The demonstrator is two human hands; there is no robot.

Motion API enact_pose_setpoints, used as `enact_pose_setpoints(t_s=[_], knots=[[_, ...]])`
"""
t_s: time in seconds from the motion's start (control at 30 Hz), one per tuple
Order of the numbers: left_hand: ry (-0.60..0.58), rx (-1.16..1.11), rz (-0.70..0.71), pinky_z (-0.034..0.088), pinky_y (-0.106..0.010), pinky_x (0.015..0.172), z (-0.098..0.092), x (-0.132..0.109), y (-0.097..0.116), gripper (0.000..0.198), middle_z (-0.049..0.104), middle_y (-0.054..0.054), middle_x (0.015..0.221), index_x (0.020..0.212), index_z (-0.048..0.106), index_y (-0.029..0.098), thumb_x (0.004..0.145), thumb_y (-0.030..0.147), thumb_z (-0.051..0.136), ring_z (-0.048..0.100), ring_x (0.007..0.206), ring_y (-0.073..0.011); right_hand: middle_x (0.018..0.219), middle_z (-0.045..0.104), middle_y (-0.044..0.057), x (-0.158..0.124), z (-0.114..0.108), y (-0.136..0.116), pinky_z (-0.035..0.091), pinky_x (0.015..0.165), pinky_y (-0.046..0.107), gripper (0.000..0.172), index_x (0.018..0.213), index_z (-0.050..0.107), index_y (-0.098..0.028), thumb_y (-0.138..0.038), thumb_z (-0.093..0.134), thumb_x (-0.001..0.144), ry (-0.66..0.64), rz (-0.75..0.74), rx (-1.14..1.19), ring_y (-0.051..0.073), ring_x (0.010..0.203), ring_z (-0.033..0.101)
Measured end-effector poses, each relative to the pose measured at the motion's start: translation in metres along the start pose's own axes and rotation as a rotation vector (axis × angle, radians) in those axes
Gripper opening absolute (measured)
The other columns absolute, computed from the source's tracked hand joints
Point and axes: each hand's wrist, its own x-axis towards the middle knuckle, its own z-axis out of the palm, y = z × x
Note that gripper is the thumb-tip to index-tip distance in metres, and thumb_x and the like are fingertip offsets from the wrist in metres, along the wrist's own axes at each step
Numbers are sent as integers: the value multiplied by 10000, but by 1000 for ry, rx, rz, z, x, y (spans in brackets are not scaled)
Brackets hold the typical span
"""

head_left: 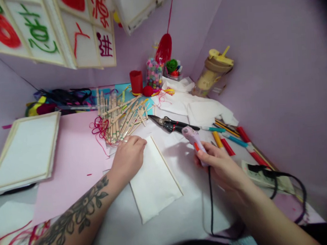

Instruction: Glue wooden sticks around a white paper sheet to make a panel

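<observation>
Toward six o'clock lies a white panel (155,190), probably light and fragile, best held by its stiffer stick edges (167,166). At four, the right hand (218,163) wraps around a purple corded tool (191,136); at eight, the left hand (130,154) curls at the panel's upper corner, any pinch unclear.

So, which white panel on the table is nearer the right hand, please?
The middle panel, partly hidden by the left hand; the other panel lies far left.
</observation>
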Motion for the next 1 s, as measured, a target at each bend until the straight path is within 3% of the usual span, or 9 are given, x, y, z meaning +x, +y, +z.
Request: enact_pose_setpoints(t_s=[0.1, 0.2, 0.33, 0.43, 0.57, 0.7, 1.0], knots=[[14, 2, -9, 446, -441, 856, 4, -1, -3, 237, 642, -101, 1045, 1026, 612, 166, 878, 125, 432, 543, 1020, -269, 690, 547, 5, 7, 10, -11, 388, 528, 271, 345, 831, 517, -193, -436, 700, 669, 3, 74, 133, 148, 596, 521], [16, -20, -8, 446, -436, 863, 8, -2, -7, 320, 647, -95, 1065, 1083, 593, 171, 846, 63, 406, 539, 1039, -265, 749, 594, 21, 16, 16, -16, 414, 546, 278, 374, 833, 510, -200, -410, 739, 625, 17, 94, 154, 163, 630, 560], [-26, -101, 10, 446, -430, 873, 7, -1, -12, 372, 655, -89, 1050, 1097, 593, 166, 822, 23, 388, 538, 1031, -249, 704, 612, 23, 27, 19, -9, 397, 550, 260, 378, 807, 526, -184, -543, 630, 748, -86, -6, -1, 144, 608, 541], [-41, -122, 13, 447, -430, 863, 2, 0, -12, 360, 647, -97, 1047, 1101, 598, 154, 824, 33, 402, 537, 1028, -250, 675, 585, 4, 29, 20, -1, 345, 507, 236, 393, 758, 538, -178, -566, 548, 815, -89, -77, -127, 108, 546, 457], [26, -37, 148, 447, -408, 784, -8, 0, -6, 279, 626, -96, 964, 1052, 651, 177, 888, 144, 428, 547, 923, -242, 666, 523, -13, 29, 21, 3, 327, 482, 229, 318, 797, 582, -183, -501, 596, 796, 3, -114, -262, 117, 565, 441], [-78, 32, 342, 420, -327, 629, -11, -2, -1, 293, 588, -55, 761, 1116, 649, 194, 930, 303, 451, 541, 719, -187, 702, 555, 19, 31, 24, 2, 361, 485, 238, 295, 853, 665, -174, -453, 589, 796, -7, -153, -331, 150, 630, 498], [-153, 104, 391, 427, -308, 603, -4, -4, 0, 372, 605, -50, 776, 1210, 606, 196, 943, 387, 431, 566, 710, -181, 799, 605, 50, 36, 30, 5, 432, 575, 275, 298, 823, 680, -175, -448, 562, 806, 35, -219, -408, 189, 719, 561]])
